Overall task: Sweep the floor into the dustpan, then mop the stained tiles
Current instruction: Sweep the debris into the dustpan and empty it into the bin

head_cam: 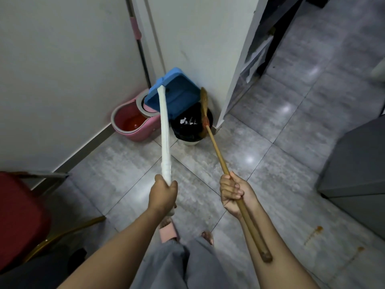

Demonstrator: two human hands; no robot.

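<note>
My left hand [163,192] grips the white-wrapped handle [165,138] of a blue dustpan [177,94]. The pan is tipped up over a black-lined waste bin [190,133], where white paper scraps lie. My right hand [234,191] holds the wooden stick of a broom [218,155]. The broom's brown bristle head [204,101] reaches into the bin beside the pan. A mop handle [141,51] with a pink grip leans in the wall corner above a pink mop bucket [133,124]. Orange-brown stains [312,236] mark the grey tiles at lower right.
A red chair [20,215] with gold legs stands at the left. A grey cabinet [358,174] fills the right side. A white door frame [239,80] stands behind the bin. My feet in pink slippers [168,231] are on the tiles below my hands.
</note>
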